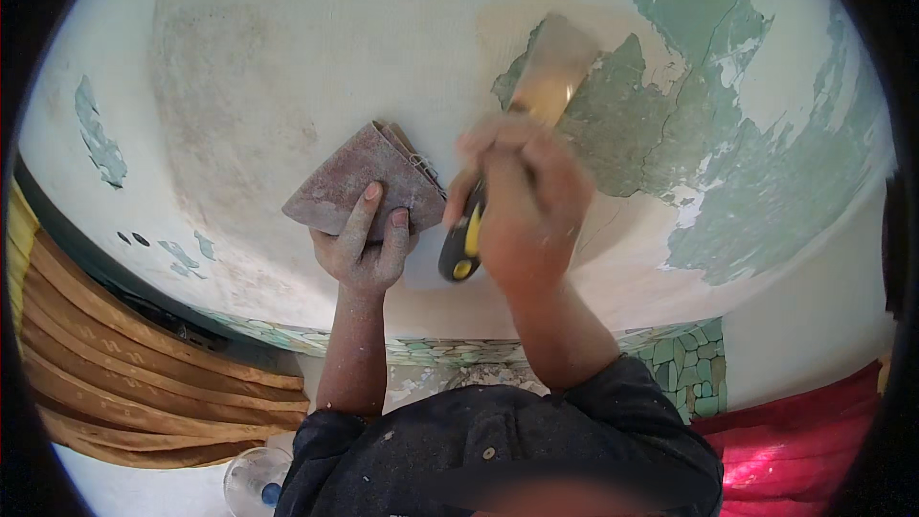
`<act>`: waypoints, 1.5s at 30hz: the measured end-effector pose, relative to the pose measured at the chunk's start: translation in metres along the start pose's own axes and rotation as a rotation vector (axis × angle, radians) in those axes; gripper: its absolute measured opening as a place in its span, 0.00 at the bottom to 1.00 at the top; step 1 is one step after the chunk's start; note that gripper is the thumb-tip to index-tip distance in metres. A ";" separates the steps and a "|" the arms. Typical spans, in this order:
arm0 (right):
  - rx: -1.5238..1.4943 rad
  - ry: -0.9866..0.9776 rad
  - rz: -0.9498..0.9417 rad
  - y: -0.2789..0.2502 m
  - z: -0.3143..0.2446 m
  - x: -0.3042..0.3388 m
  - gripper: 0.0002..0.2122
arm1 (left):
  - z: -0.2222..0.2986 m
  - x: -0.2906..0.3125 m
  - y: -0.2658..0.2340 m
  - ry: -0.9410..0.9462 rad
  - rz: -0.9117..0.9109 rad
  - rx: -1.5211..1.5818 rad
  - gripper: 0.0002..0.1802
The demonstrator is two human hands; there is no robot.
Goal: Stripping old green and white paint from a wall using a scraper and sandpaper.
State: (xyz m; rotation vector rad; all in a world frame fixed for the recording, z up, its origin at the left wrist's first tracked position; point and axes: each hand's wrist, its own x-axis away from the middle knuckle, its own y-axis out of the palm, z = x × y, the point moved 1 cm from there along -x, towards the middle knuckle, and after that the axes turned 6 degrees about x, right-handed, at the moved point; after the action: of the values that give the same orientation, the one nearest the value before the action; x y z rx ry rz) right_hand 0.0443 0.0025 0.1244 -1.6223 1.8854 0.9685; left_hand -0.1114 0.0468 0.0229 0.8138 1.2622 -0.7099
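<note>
My left hand (367,251) is closed on a folded sheet of reddish-brown sandpaper (343,165), two fingers lying over its front. White dust coats the hand and forearm. In my right hand (534,206) is a putty knife (563,53) with a wide metal blade and a black and yellow handle; hand and blade are smeared by motion. The blade points up over the wall (412,48), at the left end of a patch of old green paint (617,124) bared by flaked white coating. Whether the blade's edge touches the wall, I cannot tell.
More peeling green paint (766,201) spreads to the right, with a small flaked spot (99,134) at far left. An orange curtain (144,354) hangs lower left, a red cloth (804,450) lower right. Green stone-patterned facing (687,373) runs along the wall's lower part.
</note>
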 end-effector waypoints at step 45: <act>0.226 -0.060 -0.209 -0.053 0.000 0.010 0.09 | -0.006 0.009 -0.005 0.019 -0.027 0.028 0.16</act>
State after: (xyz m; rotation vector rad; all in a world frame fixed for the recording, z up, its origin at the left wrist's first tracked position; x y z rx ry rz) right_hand 0.0944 -0.0065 0.1060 -1.5974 1.6789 0.6837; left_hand -0.1177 0.0490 0.0131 0.8293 1.2845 -0.7440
